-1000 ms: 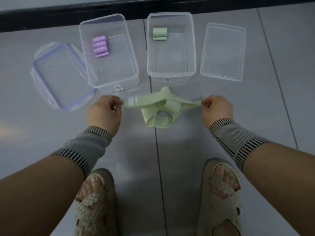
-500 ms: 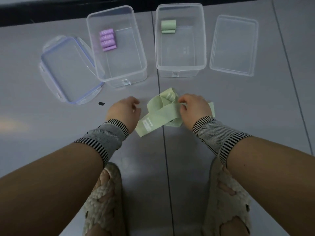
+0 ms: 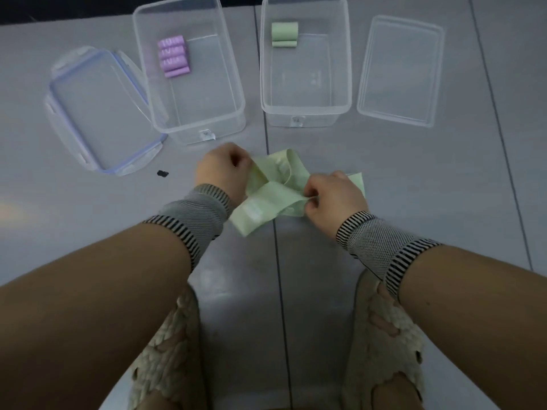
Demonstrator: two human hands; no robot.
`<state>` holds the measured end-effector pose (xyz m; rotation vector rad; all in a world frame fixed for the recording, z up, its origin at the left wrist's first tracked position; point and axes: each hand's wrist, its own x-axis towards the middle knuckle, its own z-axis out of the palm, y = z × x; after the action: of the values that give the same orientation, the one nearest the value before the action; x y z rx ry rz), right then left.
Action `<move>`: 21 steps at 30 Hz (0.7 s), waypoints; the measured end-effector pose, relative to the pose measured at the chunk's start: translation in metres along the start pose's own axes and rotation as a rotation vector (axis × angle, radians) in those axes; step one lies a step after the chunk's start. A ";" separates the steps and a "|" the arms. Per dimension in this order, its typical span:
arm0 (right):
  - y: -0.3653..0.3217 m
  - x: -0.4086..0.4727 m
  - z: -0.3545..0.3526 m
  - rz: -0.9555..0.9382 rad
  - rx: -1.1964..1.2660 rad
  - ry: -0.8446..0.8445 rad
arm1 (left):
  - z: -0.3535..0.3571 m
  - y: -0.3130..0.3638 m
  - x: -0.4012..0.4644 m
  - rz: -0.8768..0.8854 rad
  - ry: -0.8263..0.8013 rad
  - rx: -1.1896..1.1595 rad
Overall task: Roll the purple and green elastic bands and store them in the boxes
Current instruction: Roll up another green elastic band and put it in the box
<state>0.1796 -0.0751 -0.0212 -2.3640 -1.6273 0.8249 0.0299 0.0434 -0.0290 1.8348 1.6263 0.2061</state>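
**Green band gathered between both hands in front of the boxes**

Green band [image 3: 275,190] lies bunched and twisted on the grey floor [image 3: 414,179], both hands closed on it. The right hand [image 3: 334,193] pinches a fold of the strip with curled fingers at its near right side, and the left hand [image 3: 222,170] grips the far left end with fingers curled under. A loose flat tail with a pale printed mark sticks out toward the person, between the two wrists.

A second ago the same band was pulled out nearly straight between hands held wide apart; half a second ago they had come together over it, and now they sit slightly closer, with the strip more crumpled.

Just beyond the hands stand two clear boxes. The left box [image 3: 189,119] holds a row of rolled purple bands [image 3: 174,56] against its far left side. The right box [image 3: 305,113] holds rolled green bands [image 3: 284,34] at its far end. A blue-edged lid [image 3: 97,108] lies flat left of the left box, and a plain clear lid [image 3: 399,69] lies right of the right box. A small black speck [image 3: 162,173] sits on the floor near the blue-edged lid. Striped grey cuffs cover both wrists, and woven sandals [image 3: 387,344] show below.
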 end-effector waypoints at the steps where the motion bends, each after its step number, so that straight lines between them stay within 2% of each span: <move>1: 0.001 0.000 -0.001 0.004 -0.016 0.008 | -0.007 -0.001 0.003 -0.092 0.121 -0.113; 3: 0.005 0.000 -0.003 0.026 -0.053 0.003 | -0.020 -0.006 0.009 -0.228 0.247 -0.306; 4: 0.006 0.001 -0.002 0.025 -0.074 -0.010 | -0.024 -0.009 0.011 -0.232 0.227 -0.339; 6: 0.008 0.002 0.000 0.007 -0.110 -0.057 | -0.027 -0.016 0.008 -0.177 0.110 -0.165; 8: 0.008 0.002 0.002 -0.009 -0.113 -0.112 | -0.024 -0.027 0.001 -0.201 0.061 0.003; 11: 0.003 0.000 0.004 -0.037 -0.065 -0.151 | -0.015 -0.040 -0.012 -0.294 -0.014 -0.036; 15: -0.002 0.005 0.006 -0.062 -0.042 -0.052 | -0.006 -0.039 -0.017 -0.291 -0.125 -0.003; 18: -0.005 0.011 0.008 -0.040 -0.045 -0.023 | 0.002 -0.034 -0.019 -0.235 -0.230 -0.047; 21: -0.007 0.012 0.011 -0.045 -0.041 -0.034 | 0.007 -0.033 -0.021 -0.161 -0.262 0.027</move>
<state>0.1713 -0.0632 -0.0316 -2.3434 -1.7201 0.8356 0.0020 0.0214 -0.0471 1.6616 1.5863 -0.1227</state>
